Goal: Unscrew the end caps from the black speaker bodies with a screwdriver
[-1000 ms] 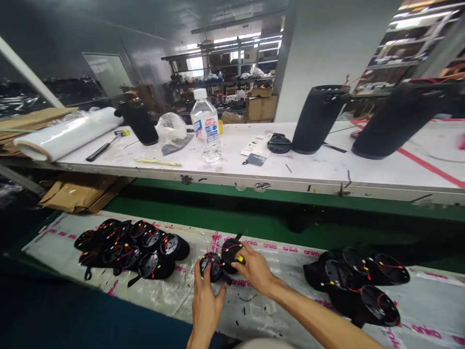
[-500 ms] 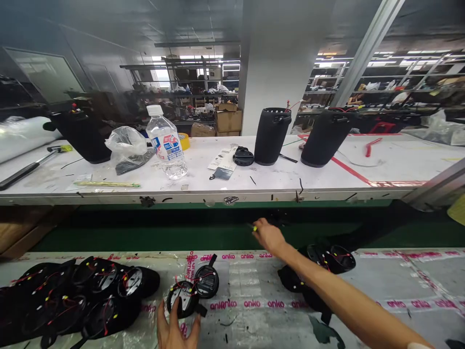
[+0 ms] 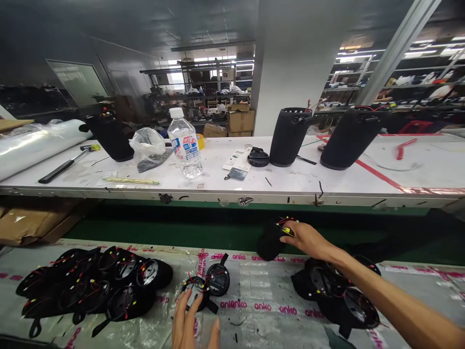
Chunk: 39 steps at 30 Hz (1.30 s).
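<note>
My left hand [image 3: 189, 322] is low in the middle, fingers spread, the fingertips over a round black speaker part with red wires [image 3: 199, 287]. A second round black part with a strap [image 3: 218, 278] lies against it. My right hand [image 3: 301, 236] is closed around a slim tool with a yellow grip [image 3: 286, 230]; its dark tip points left. The fingers are at a black fabric speaker body [image 3: 269, 241], with red wires at its top, by the far edge of the bench. Whether they also grip that body is hidden.
Several black speaker bodies with wires lie at left [image 3: 119, 286] and under my right forearm [image 3: 345, 300]. On the white shelf [image 3: 210, 186] stand a water bottle [image 3: 186, 150], upright speaker bodies [image 3: 290, 138] and a hammer [image 3: 65, 165]. A green strip [image 3: 163, 225] runs between shelf and bench.
My right hand has come to a black speaker body at the bench's far edge, the yellow tool still in it. My left hand stays near the round part. The view has shifted left.
</note>
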### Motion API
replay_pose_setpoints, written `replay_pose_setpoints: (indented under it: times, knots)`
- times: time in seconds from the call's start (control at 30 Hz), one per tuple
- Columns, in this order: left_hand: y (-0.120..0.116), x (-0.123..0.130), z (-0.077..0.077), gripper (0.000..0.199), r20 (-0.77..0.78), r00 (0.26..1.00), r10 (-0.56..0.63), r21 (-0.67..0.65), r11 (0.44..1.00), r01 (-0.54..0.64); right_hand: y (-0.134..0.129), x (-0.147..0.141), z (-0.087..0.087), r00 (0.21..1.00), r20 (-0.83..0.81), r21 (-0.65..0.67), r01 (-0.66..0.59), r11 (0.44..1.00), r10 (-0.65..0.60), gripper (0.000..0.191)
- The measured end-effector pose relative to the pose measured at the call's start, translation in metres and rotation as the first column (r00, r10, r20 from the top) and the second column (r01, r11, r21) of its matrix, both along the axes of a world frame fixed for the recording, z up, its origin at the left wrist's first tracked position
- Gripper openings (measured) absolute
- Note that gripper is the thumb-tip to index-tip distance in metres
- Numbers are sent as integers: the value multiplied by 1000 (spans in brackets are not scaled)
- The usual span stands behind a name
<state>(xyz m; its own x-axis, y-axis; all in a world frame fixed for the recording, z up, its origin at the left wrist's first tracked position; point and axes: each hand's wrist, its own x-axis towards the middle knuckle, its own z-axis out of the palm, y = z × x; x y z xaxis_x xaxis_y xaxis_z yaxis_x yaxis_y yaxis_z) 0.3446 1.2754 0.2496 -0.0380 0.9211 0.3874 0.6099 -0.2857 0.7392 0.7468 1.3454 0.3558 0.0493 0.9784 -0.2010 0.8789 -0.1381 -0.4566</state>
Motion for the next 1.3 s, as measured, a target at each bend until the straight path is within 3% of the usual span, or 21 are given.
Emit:
replay_pose_setpoints:
  times: [0.07, 0.13, 0.17, 0.23, 0.3, 0.33, 0.37, 0.4, 0.47, 0.53, 0.63, 0.77, 0.87, 1.1, 1.3]
  knots:
    - [2, 12, 27, 40, 147, 984, -104, -88, 989, 117, -17, -11, 21, 981, -160, -3, -112, 994, 110, 37]
    - [9, 24, 56, 47, 339, 914, -224, -231, 922, 311, -31, -30, 40, 903, -380, -33, -230, 973, 201, 49]
    - [14, 29, 70, 56, 459, 849, -261, -303, 852, 426, -36, -42, 47, 813, -540, -52, -291, 955, 218, 51]
    - [24, 38, 93, 74, 727, 621, -292, -361, 606, 709, -43, -69, 56, 625, -751, -67, -390, 918, 211, 51]
    - [27, 41, 106, 89, 884, 370, -284, -258, 363, 895, -48, -93, 59, 515, -831, -61, -459, 886, 210, 49]
    - [24, 40, 108, 91, 930, 288, -230, -210, 312, 927, -51, -104, 59, 501, -838, -55, -474, 879, 218, 47]
    - [20, 38, 107, 89, 954, 242, -175, -180, 307, 934, -55, -113, 59, 508, -831, -45, -467, 883, 226, 45]
    - [13, 35, 105, 85, 968, 227, -107, -179, 344, 922, -60, -120, 60, 542, -808, -36, -439, 898, 232, 42]
    - [-5, 27, 96, 77, 974, 224, 38, -218, 444, 869, -72, -129, 61, 671, -708, -30, -342, 939, 221, 36]
    - [-22, 19, 88, 76, 966, 207, 153, -256, 507, 823, -86, -134, 65, 793, -568, -38, -292, 956, 219, 29]
    - [-37, 11, 85, 80, 958, 193, 212, -281, 559, 780, -100, -138, 71, 858, -392, -63, -385, 921, 332, 21]
    - [-41, 8, 94, 82, 954, 231, 191, -299, 580, 758, -103, -146, 70, 801, -162, 66, -573, 817, 576, 20]
    - [-41, 8, 100, 85, 952, 262, 156, -303, 586, 752, -99, -152, 63, 740, 32, 141, -669, 729, 672, 14]
    - [-43, 6, 97, 89, 945, 286, 156, -323, 571, 755, -98, -157, 47, 667, 300, 213, -744, 633, 682, 22]
    - [-46, 8, 93, 87, 933, 324, 155, -347, 623, 701, -101, -157, 44, 657, 347, 240, -752, 614, 669, 25]
